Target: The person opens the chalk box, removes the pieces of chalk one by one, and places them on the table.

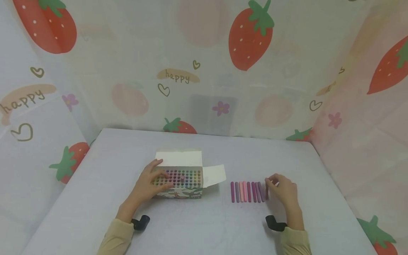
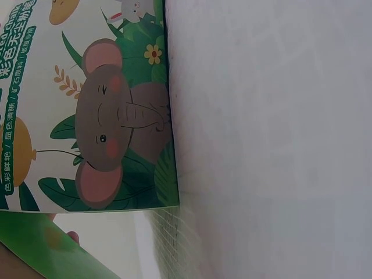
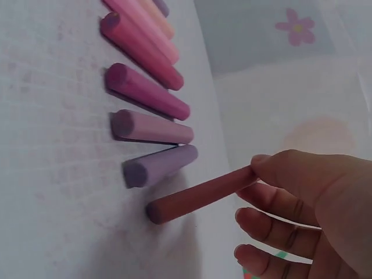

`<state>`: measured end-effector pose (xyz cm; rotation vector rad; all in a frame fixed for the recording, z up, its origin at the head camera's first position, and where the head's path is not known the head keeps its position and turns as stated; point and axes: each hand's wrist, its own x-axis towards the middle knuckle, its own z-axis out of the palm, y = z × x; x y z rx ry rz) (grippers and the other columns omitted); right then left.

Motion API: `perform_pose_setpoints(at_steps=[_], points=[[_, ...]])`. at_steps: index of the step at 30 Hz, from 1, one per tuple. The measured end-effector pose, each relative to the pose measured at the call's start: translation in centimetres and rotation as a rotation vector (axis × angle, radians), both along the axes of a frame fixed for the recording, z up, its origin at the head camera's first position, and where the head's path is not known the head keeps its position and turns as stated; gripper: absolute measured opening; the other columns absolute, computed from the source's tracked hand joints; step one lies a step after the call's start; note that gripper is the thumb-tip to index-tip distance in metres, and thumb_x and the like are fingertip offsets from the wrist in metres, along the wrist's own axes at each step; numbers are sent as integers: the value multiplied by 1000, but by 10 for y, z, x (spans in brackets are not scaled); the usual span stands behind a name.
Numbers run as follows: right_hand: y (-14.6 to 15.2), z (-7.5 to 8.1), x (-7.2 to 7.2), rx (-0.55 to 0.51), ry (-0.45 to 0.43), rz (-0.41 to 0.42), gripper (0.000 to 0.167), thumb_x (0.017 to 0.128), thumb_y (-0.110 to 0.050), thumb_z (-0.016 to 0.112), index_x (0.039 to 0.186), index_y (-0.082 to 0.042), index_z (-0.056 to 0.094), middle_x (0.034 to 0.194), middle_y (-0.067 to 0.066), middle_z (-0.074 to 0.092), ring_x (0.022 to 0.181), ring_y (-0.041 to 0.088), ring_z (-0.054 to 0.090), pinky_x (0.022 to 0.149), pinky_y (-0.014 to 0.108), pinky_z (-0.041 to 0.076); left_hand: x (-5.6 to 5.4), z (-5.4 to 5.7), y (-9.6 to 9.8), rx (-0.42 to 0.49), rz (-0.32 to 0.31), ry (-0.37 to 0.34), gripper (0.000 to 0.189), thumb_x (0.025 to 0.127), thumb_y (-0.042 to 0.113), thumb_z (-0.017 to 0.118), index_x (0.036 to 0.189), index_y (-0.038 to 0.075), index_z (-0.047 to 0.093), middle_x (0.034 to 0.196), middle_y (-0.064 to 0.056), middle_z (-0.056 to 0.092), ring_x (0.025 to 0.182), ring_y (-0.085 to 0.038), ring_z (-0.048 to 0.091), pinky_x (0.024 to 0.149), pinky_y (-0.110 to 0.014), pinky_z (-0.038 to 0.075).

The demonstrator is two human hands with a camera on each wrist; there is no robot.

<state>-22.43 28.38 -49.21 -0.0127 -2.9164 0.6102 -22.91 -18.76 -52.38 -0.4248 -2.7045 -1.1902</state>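
Observation:
My right hand (image 1: 283, 189) pinches one end of a reddish-brown chalk stick (image 3: 200, 195) between thumb and index finger. Its far end points down close over the table, beside a purple-grey chalk (image 3: 160, 165) at the end of a row. That row of pink and purple chalks (image 1: 249, 192) lies side by side, right of the chalk box (image 1: 180, 193). Over the left part of the open box lies my left hand (image 1: 149, 182), fingers spread above the upright colored chalks (image 1: 192, 179). One pink chalk (image 1: 182, 178) sticks up higher than those around it. An elephant (image 2: 125, 116) is printed on the box.
The box's white lid (image 1: 179, 158) is folded back, and a side flap (image 1: 214, 175) juts to the right. Strawberry-printed cloth (image 1: 204, 53) hangs behind and beside the white table (image 1: 204, 226). Black wrist cameras (image 1: 141, 223) sit at both sleeves.

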Motion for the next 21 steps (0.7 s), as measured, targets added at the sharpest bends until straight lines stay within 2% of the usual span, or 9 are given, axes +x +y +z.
perform_pose_setpoints(at_steps=[13, 21], points=[[-6, -18, -7, -26, -134, -82, 31, 90, -36, 58, 94, -6, 65, 87, 10, 65, 82, 28, 56, 81, 53, 36, 0, 0, 0, -9, -1, 3, 33, 72, 55, 71, 87, 28, 63, 149, -4, 29, 140, -33, 17, 106, -62, 22], [-8, -23, -6, -25, -143, -94, 32, 89, -37, 59, 93, -6, 65, 87, 10, 65, 81, 26, 56, 77, 50, 41, 0, 1, 0, -5, 1, -4, 35, 71, 56, 71, 88, 26, 65, 149, -4, 29, 140, -33, 17, 106, -63, 22]])
